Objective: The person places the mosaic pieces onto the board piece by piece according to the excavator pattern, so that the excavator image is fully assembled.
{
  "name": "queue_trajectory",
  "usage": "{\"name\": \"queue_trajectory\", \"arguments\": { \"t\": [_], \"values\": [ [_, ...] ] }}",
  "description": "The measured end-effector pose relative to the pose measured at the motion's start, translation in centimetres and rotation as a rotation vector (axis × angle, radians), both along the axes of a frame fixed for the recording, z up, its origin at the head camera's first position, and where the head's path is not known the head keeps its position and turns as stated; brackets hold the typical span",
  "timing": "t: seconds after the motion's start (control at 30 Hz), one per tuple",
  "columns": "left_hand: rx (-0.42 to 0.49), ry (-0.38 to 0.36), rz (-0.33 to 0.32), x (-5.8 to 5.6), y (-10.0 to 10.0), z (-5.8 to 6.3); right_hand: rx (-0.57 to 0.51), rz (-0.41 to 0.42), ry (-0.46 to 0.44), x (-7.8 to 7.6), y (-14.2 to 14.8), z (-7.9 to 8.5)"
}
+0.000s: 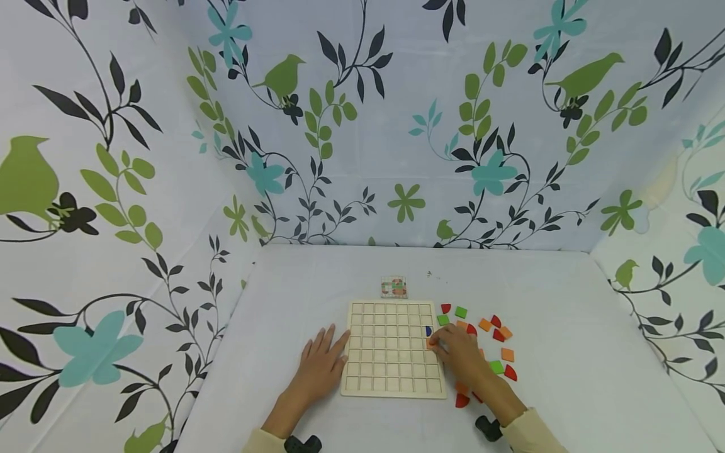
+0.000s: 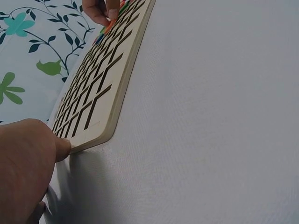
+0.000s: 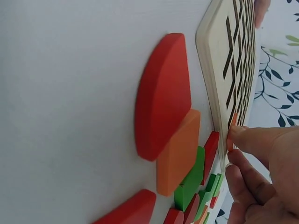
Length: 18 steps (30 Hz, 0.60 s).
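Note:
A wooden grid board [image 1: 391,349] lies flat on the white table. My right hand [image 1: 461,355] pinches an orange square tile [image 3: 232,128] between thumb and fingers, over the board's right-hand column. Just behind it, a dark blue piece [image 1: 428,330] sits in a cell of that same column. My left hand [image 1: 321,363] rests on the table with its fingers extended, its thumb touching the board's left edge. In the right wrist view, a red quarter-round piece [image 3: 166,93] and another orange tile [image 3: 180,151] lie close to the board.
Red, orange and green pieces [image 1: 496,367] are scattered right of the board, some partly under my right forearm. A small patterned card [image 1: 393,287] lies behind the board. Printed cloth [image 1: 362,157] hangs behind the table and along both sides.

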<state>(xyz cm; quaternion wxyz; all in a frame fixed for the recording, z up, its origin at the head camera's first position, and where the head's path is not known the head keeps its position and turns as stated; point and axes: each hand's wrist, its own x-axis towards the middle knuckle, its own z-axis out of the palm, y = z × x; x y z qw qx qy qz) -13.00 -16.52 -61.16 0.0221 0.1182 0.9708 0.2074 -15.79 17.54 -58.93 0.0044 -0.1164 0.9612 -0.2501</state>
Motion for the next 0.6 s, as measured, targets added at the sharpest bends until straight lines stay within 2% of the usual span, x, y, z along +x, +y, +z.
{"name": "queue_trajectory", "arguments": {
  "t": [0.2, 0.43, 0.53, 0.6],
  "values": [
    [0.002, 0.000, 0.005, 0.0, 0.0, -0.2, -0.043, 0.034, 0.037, 0.1, -0.4, -0.3],
    [-0.005, -0.003, 0.006, -0.1, 0.0, -0.5, -0.024, 0.022, 0.053, 0.4, -0.6, -0.4],
    [-0.005, -0.004, 0.004, -0.1, 0.0, -0.5, -0.015, 0.003, 0.060, -0.2, -0.4, -0.1],
    [-0.004, -0.005, 0.002, -0.1, 0.0, -0.4, -0.001, -0.026, 0.083, -1.0, -0.2, 0.0]
  ]
}}
